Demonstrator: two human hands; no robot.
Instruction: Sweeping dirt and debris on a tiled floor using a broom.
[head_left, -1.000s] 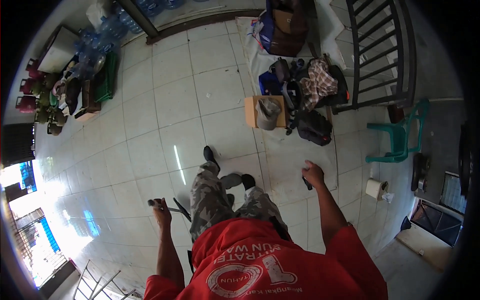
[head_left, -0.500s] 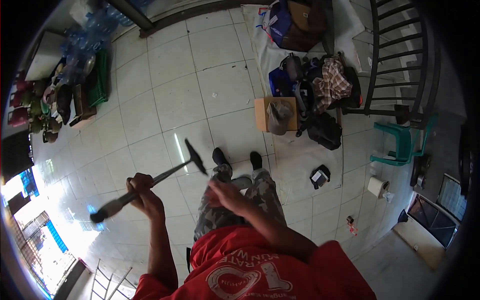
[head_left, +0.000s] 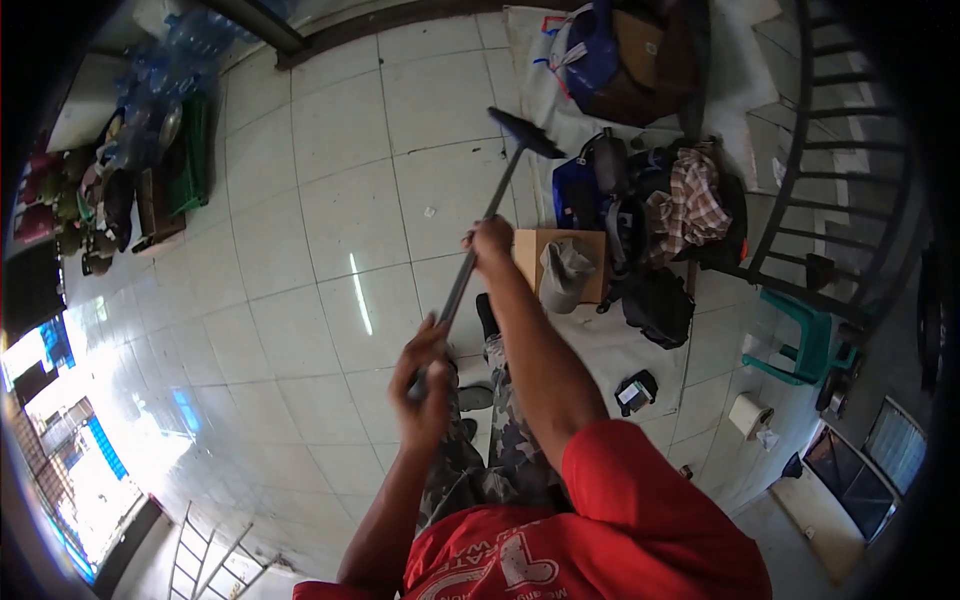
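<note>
Both my hands grip a long-handled tool with a dark, narrow crosswise head (head_left: 527, 134). My left hand (head_left: 420, 375) is closed around the near end of its grey handle (head_left: 460, 285). Farther along, my right hand (head_left: 490, 245) is wrapped around the shaft with the arm stretched out. The head points away from me, over the tiled floor (head_left: 340, 200) beside the pile of bags. Whether it touches the tiles I cannot tell.
On the right, a cardboard box (head_left: 525, 262) bears a grey cap (head_left: 567, 275), beside a black backpack (head_left: 658, 305) and a plaid cloth (head_left: 690, 195). A green plastic chair (head_left: 795, 335) stands farther right. At far left is a green crate (head_left: 190, 160).
My right hand, free before, now holds the shaft. The tool has swung right and outward, its head moving toward the bags. My left hand has moved right.
</note>
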